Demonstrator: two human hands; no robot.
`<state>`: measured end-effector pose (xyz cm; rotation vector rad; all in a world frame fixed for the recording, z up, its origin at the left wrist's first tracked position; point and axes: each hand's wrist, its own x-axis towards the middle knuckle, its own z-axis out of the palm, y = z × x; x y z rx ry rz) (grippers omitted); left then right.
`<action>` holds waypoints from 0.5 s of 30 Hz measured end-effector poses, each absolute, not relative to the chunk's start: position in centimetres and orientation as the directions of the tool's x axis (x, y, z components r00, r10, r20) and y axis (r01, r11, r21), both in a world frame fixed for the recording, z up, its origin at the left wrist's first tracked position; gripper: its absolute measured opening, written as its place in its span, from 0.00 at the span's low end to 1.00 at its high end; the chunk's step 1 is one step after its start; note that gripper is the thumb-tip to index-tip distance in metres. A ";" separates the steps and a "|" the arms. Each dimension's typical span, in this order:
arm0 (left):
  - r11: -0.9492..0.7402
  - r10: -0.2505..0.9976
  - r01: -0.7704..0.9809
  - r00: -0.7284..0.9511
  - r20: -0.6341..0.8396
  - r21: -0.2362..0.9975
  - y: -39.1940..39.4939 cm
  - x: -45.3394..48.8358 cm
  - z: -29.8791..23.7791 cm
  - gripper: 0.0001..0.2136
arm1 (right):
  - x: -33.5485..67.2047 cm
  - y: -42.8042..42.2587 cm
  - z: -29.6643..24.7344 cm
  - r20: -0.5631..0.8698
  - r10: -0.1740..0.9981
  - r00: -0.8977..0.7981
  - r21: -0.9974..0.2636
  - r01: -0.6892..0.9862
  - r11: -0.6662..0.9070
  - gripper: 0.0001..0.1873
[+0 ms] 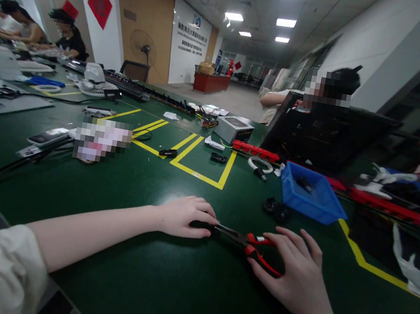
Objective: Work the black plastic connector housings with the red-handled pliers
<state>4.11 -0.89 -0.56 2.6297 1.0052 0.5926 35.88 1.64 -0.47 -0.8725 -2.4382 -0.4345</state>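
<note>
Red-handled pliers (249, 242) lie on the green table (154, 288) between my hands. My left hand (185, 216) is curled, its fingers closed over a small dark part at the pliers' jaw end. My right hand (293, 272) rests over the red handles, fingers spread and touching them. Two small black round parts (277, 209) lie just beyond, apart from both hands.
A blue bin (311, 196) stands behind the pliers. A black computer case (320, 133) has a person behind it. A grey power supply (234, 129), red strips (255, 150), cables and yellow floor-tape lines (201, 174) cover the table. Other people sit at far left.
</note>
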 end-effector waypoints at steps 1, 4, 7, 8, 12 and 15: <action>-0.728 0.679 0.569 0.678 0.283 0.383 -0.9 4.1 -0.6 0.15 | 35.9 1.6 -0.5 0.559 0.496 -0.665 0.122 0.657 0.744 0.24; -0.732 0.673 0.556 0.677 0.298 0.393 -0.8 4.1 -0.8 0.15 | 35.9 1.7 -0.4 0.549 0.512 -0.660 0.109 0.665 0.739 0.23; -0.738 0.668 0.544 0.675 0.313 0.400 -0.7 4.1 -0.9 0.14 | 35.8 1.7 -0.4 0.550 0.500 -0.669 0.120 0.656 0.745 0.23; -0.738 0.667 0.542 0.674 0.317 0.402 -0.7 4.1 -1.0 0.14 | 35.8 1.7 -0.4 0.553 0.489 -0.674 0.128 0.649 0.750 0.23; -0.728 0.680 0.551 0.659 0.323 0.408 -0.8 4.1 -1.0 0.14 | 35.8 1.7 -0.5 0.552 0.473 -0.687 0.132 0.632 0.764 0.23; -0.733 0.675 0.546 0.661 0.329 0.407 -0.7 4.1 -1.1 0.15 | 35.6 1.7 -0.5 0.539 0.467 -0.701 0.131 0.617 0.776 0.25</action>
